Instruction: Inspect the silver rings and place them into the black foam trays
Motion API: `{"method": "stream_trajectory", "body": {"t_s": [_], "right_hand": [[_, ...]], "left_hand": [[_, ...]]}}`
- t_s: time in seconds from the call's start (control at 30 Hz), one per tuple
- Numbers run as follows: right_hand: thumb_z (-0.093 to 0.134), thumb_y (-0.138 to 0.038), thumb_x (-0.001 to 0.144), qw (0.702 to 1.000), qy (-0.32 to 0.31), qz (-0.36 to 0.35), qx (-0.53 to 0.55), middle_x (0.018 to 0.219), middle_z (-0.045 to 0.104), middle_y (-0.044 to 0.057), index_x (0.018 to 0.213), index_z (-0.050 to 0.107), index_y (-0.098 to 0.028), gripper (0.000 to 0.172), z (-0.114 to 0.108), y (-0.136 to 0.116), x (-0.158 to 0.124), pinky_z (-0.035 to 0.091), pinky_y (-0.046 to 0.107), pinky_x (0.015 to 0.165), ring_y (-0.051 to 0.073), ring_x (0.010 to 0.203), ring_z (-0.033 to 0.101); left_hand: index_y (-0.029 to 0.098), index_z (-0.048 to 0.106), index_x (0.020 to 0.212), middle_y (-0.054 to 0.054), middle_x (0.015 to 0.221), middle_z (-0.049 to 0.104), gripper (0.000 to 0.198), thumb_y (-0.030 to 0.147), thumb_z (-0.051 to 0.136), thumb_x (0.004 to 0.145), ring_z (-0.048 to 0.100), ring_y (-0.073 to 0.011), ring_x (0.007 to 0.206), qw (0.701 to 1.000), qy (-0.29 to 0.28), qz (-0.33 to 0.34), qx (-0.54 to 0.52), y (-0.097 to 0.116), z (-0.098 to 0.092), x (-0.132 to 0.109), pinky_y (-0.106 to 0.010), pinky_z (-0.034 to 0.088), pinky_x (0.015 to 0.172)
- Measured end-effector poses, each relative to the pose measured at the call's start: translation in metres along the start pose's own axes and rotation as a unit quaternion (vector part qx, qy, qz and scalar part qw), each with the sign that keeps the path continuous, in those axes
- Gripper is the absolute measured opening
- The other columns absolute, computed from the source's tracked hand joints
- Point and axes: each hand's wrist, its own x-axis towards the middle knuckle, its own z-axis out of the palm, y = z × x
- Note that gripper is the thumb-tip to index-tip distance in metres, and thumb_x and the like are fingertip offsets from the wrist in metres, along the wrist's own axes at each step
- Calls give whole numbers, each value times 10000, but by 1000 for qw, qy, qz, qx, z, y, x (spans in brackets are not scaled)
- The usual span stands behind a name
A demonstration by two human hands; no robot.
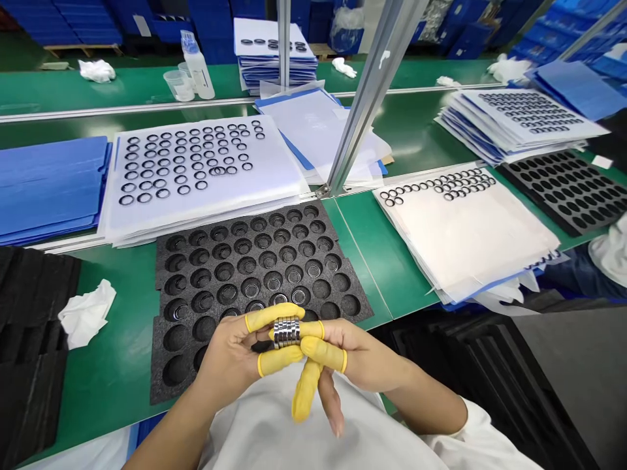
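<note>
A short stack of shiny metal rings point(287, 333) lies sideways between my two hands, above the near edge of a black foam tray point(155, 352). My left hand point(230, 356) grips the stack between its fingers and thumb, which wear yellow finger cots. From the other side my right hand point(353, 352), also in yellow finger cots, pinches the stack's right end. Its lower fingers hang below. Rings sit in many of the tray's round pockets, while several pockets at its right and near left hold none. My hands hide part of the tray's front.
Black rings lie in rows on white sheets point(264, 186) behind the tray, and on another sheet stack point(470, 241) at right. A metal post point(362, 98) rises between them. Crumpled tissue point(88, 313) and black foam trays point(29, 352) are at left. A bottle point(198, 68) stands farther back.
</note>
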Motion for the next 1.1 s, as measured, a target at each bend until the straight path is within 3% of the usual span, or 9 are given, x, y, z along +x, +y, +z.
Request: {"method": "stream_trajectory", "body": {"t_s": [0.2, 0.33, 0.7, 0.93, 1.1], "right_hand": [[605, -635, 924, 999, 49, -14, -15, 453, 623, -57, 1036, 644, -102, 546, 6, -7, -9, 285, 169, 330, 59, 227, 422], [647, -655, 871, 996, 89, -21, 21, 422, 585, -75, 926, 601, -139, 521, 10, -11, -14, 200, 178, 299, 58, 219, 394], [662, -587, 861, 990, 127, -24, 47, 324, 449, -111, 798, 548, -175, 433, 13, -20, -15, 136, 185, 314, 41, 212, 258], [660, -535, 873, 988, 132, -46, 68, 314, 442, -116, 794, 533, -187, 379, 12, -21, -7, 119, 202, 343, 33, 217, 211], [703, -489, 837, 984, 153, -38, 80, 290, 397, -129, 758, 530, -191, 353, 11, -24, -6, 123, 205, 347, 31, 232, 154]], "left_hand": [[226, 834, 1035, -51, 946, 833, 402, 212, 934, 646, 793, -233, 869, 999, -22, -44, -11, 16, 10, 10, -278, 653, 820], [225, 834, 1030, -56, 988, 834, 406, 179, 931, 639, 798, -244, 896, 997, -39, -55, -32, 25, 15, 18, -300, 656, 847], [242, 831, 1054, -62, 947, 836, 493, 164, 962, 585, 808, -250, 814, 997, -44, -15, -61, 31, 20, 28, -285, 676, 750], [210, 829, 1049, -55, 883, 832, 449, 235, 951, 618, 799, -220, 761, 997, -33, -58, -38, 28, 17, 32, -245, 664, 708], [186, 834, 1001, -57, 862, 828, 463, 260, 972, 565, 797, -225, 764, 996, -24, -76, -49, 25, 16, 36, -259, 665, 710]]}}
